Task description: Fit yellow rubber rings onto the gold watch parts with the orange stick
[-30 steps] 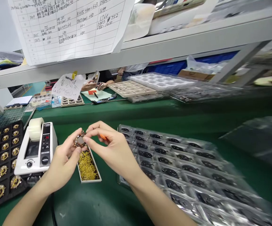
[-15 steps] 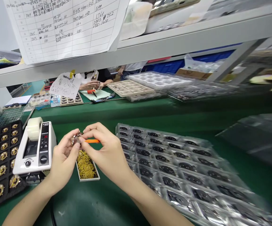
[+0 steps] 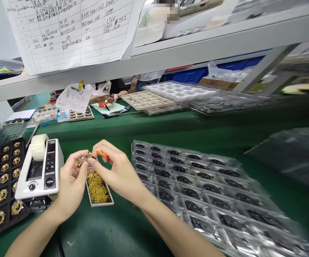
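My left hand (image 3: 70, 184) is closed, its thumb and fingers pinching a small round gold-toned metal part (image 3: 82, 160) that looks like a watch case. Against the right side of that part press the thumb and fingers of my right hand (image 3: 118, 173). A thin orange-handled tool (image 3: 102, 154) is held in the right fingers, slanting across them; its tip is hidden. Just below both hands sits a white open box (image 3: 102, 205) filled with thin yellow rings (image 3: 98, 187), possibly gaskets or rubber bands.
A white tape dispenser (image 3: 55, 157) stands left of my hands, beside a black tray (image 3: 8, 210) of round gold parts. On the right lie clear plastic trays (image 3: 212, 167) with dark parts. A grey shelf (image 3: 197, 53) crosses above; beyond it is a co-worker's hand (image 3: 101, 99).
The orange tool has swung from level to slanted and lies further back in my right fingers. My right fingertips have shifted on the metal part, which shows more of its face now.
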Demonstrator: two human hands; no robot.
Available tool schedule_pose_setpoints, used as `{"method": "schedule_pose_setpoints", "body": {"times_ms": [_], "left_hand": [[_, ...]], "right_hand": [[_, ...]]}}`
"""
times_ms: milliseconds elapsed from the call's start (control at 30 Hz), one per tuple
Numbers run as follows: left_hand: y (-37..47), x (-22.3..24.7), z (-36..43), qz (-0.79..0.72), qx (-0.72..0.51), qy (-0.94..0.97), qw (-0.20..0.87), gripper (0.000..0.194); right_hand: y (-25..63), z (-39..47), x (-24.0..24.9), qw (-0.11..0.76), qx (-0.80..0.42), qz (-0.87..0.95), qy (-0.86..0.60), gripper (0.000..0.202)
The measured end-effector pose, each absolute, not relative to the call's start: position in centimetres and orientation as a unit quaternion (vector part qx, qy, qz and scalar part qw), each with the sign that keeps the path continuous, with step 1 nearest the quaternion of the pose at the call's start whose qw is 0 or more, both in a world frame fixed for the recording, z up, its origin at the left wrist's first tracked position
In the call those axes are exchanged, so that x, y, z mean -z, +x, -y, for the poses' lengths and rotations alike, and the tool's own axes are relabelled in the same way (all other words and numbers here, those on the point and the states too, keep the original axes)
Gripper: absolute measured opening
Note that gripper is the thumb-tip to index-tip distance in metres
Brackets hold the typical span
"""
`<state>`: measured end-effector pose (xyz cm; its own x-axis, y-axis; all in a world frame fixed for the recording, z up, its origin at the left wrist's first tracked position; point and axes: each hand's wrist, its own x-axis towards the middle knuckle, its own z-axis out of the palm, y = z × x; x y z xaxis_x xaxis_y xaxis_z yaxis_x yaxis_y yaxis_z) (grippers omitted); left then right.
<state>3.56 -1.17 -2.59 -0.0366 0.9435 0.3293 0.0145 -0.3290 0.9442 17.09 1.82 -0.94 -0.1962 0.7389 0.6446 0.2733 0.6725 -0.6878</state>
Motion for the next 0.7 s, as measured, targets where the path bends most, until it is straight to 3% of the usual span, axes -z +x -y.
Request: {"method": "schedule_pose_setpoints", "body": {"times_ms": [100, 200, 333, 433, 700], "left_hand": [[3.0, 2.1, 0.8, -0.444, -0.519, 0.625, 0.377, 0.013], [2.2, 1.0, 0.4, -0.466, -0.456, 0.698, 0.298, 0.009], [1.6, 0.1, 0.3, -0.465, -0.493, 0.698, 0.231, 0.010], [1.7, -0.1, 0.4, -0.478, -0.532, 0.631, 0.300, 0.007], [2.6, -0.6, 1.9, -0.441, -0.540, 0.549, 0.461, 0.014]], "right_hand": [[17.5, -2.0, 0.9, 0.518, -0.161, 0.765, -0.347, 0.016], [17.7, -1.9, 0.8, 0.499, -0.027, 0.809, -0.308, 0.013], [17.6, -1.0, 0.8, 0.558, 0.108, 0.784, -0.248, 0.014], [17.6, -0.2, 1.0, 0.594, 0.168, 0.749, -0.241, 0.025], [17.1, -0.9, 1.5, 0.574, 0.208, 0.748, -0.261, 0.013]]}}
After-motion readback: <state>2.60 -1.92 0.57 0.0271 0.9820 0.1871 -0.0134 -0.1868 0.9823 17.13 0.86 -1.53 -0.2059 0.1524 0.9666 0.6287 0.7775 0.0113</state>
